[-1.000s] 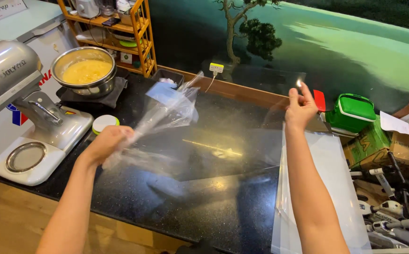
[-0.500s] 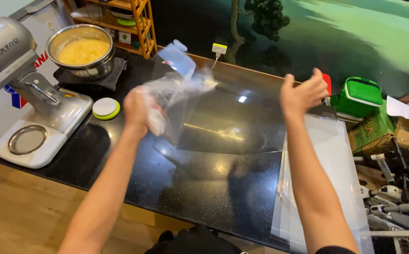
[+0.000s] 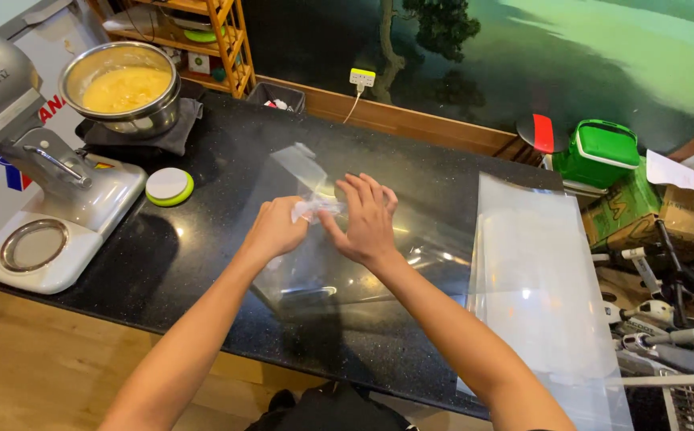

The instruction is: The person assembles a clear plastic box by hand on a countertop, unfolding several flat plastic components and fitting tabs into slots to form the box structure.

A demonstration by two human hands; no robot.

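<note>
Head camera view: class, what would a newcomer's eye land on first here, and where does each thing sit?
At the centre, the left hand and right hand meet over the black counter, bunching a clear plastic sheet between them. At upper left, a steel bowl of yellow batter stands behind a silver stand mixer. To the right, a stack of clear plastic sheets lies along the counter's edge, with a green box beyond it.

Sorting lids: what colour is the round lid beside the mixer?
White top, lime-green rim, head view.
</note>
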